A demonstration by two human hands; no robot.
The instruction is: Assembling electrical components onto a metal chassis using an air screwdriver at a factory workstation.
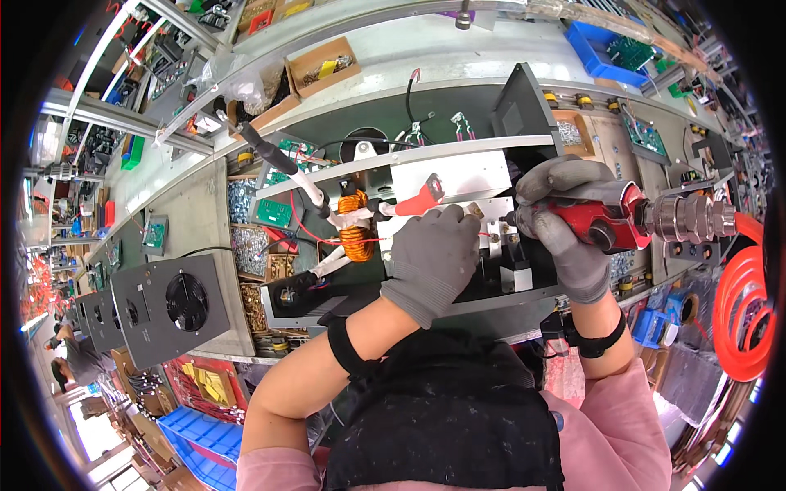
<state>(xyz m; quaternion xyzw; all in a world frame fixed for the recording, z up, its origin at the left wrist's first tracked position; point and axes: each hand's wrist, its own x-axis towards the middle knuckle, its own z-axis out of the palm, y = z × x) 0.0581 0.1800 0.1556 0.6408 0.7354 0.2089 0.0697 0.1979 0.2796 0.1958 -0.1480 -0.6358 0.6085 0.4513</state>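
Observation:
My right hand (566, 233), in a grey glove, is wrapped round a red air-powered driver (604, 217). The tool's tip points left at a silvery metal block (494, 214) inside an open dark metal case (524, 106). My left hand (434, 260), gloved too, presses on the block with its fingers curled. Whatever its fingertips hold is hidden, though a thin red wire runs up to them. Just beyond that hand lies a red-sleeved cable end (422, 199). To its left, an orange-wound coil (354, 225) sits around thick white cables (311, 190).
A coiled red hose (747, 315) hangs at the right from the driver's metal coupling. Screw trays (250, 250) and a dark fan panel (172, 307) are on the left. A cardboard box of parts (323, 69) and a blue bin (602, 53) stand at the back.

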